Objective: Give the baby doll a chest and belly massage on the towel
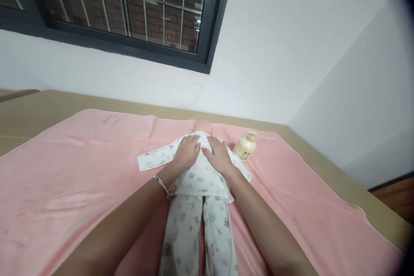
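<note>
A baby doll (pixel 203 127) lies on a pink blanket, its bald head away from me. It wears a white printed top (pixel 200 179) and matching trousers (pixel 184 220). The sleeve on the left stretches out to the side; the other angles down to the right. My left hand (pixel 188 152) rests flat on the left of the doll's upper chest, fingers stretched out. Opposite it, my right hand (pixel 218 154) lies flat on the right of the chest, thumb spread toward the left one. Neither hand holds anything. The doll's face cannot be made out.
Beside the doll's right-hand sleeve stands a cream pump bottle (pixel 246 146). The pink blanket (pixel 97 159) covers much of a wooden surface (pixel 64 99). Behind it rises a white wall (pixel 258 51) with a dark-framed, barred window (pixel 129 8).
</note>
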`<state>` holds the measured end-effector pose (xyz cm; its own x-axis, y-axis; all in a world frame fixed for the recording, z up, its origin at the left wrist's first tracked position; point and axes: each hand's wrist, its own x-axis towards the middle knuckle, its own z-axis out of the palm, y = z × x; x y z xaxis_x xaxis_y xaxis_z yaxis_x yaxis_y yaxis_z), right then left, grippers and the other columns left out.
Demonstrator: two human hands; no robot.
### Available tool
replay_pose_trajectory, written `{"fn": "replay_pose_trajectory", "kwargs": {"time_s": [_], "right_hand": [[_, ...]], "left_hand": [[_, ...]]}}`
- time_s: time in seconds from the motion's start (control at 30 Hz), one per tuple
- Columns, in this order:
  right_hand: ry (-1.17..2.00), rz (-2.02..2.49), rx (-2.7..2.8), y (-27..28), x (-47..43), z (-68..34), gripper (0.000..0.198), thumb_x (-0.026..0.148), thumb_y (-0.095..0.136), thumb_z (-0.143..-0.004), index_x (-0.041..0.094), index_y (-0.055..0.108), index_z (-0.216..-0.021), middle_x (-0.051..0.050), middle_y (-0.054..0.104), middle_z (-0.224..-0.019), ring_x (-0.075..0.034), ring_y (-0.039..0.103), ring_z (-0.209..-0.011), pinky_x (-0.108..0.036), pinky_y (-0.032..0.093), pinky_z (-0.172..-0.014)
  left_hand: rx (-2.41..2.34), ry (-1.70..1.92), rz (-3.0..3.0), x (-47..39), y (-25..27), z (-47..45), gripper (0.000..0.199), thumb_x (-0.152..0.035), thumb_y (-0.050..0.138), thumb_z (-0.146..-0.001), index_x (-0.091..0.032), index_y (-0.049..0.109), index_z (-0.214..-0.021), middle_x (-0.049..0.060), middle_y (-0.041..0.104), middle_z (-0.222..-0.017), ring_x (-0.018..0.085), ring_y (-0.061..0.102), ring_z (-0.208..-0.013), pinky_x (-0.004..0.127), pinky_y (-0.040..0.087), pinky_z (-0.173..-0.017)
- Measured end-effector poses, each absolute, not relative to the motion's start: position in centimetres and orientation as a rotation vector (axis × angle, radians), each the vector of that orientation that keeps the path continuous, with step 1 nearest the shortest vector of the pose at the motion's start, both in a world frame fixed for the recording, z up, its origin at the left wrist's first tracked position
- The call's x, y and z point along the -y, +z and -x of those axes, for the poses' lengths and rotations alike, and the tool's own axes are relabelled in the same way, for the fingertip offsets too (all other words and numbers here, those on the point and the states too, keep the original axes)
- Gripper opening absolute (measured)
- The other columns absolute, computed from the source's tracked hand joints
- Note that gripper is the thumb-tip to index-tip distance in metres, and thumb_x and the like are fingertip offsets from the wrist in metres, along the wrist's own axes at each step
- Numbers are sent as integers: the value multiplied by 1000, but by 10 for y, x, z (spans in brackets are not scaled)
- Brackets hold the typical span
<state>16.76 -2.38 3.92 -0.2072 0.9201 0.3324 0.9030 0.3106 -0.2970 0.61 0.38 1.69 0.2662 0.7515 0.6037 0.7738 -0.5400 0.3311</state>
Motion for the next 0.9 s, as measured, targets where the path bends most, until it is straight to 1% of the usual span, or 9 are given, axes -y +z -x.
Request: {"fn": "replay_pose_trajectory", "kwargs": {"time_s": [0.13,0.2,0.27,0.33,0.4,0.47,0.53,0.7,0.9], "right_hand": [[-118,1607,2102,45,39,-156,40,39,39,-98,18,55,-127,-11,60,-129,-23,49,-124,-39,24,-109],[-195,1656,2079,47,47,-150,35,37,37,-98,18,62,-113,-12,67,-115,-24,56,-114,-39,23,-108],[-224,1735,2036,48,51,-146,36,40,36,-98,19,65,-104,-12,69,-106,-25,59,-107,-43,19,-110],[-203,1799,1986,48,50,-147,40,46,38,-97,17,64,-107,-13,69,-108,-27,59,-108,-50,12,-112],[-138,1808,1977,46,44,-150,48,50,40,-95,14,58,-122,-16,63,-124,-30,52,-120,-54,6,-113],[-51,1773,2023,43,35,-155,57,49,42,-94,12,46,-136,-17,50,-141,-30,40,-133,-54,7,-113],[8,1718,2085,42,28,-159,58,44,42,-94,12,40,-142,-16,43,-147,-28,34,-138,-52,11,-114],[-36,1542,2154,43,30,-157,45,32,44,-93,19,49,-136,-10,50,-143,-24,41,-133,-49,16,-114],[-251,1594,2026,44,53,-143,31,30,42,-95,21,65,-114,-10,65,-124,-23,57,-117,-49,8,-116]], "left_hand": [[1459,-1183,2342,8,18,-9,29,-22,37,-96,-18,65,-103,9,68,-105,24,60,-104,40,46,-95],[1487,-1157,2276,14,19,-10,28,-22,39,-95,-19,66,-90,9,68,-94,25,60,-96,39,48,-90],[1589,-1149,2195,18,20,-12,26,-26,42,-94,-19,65,-85,10,67,-90,26,60,-93,40,48,-86],[1711,-1145,2123,19,21,-12,24,-30,45,-92,-17,65,-90,12,67,-91,28,60,-94,42,49,-84],[1751,-1125,2134,15,20,-12,24,-32,47,-91,-16,64,-99,13,67,-98,30,60,-99,43,49,-87],[1694,-1111,2207,10,18,-10,28,-30,46,-91,-15,61,-111,13,65,-111,29,57,-109,45,46,-95],[1587,-1124,2299,4,15,-8,33,-26,43,-93,-14,57,-120,13,62,-123,28,54,-117,46,41,-103],[1326,-1247,2471,-1,14,-2,32,-19,37,-94,-13,59,-117,12,65,-117,24,57,-111,42,44,-101],[1390,-1358,2261,13,17,-7,21,-22,46,-91,-18,66,-96,10,69,-99,25,60,-98,42,50,-91]]}}
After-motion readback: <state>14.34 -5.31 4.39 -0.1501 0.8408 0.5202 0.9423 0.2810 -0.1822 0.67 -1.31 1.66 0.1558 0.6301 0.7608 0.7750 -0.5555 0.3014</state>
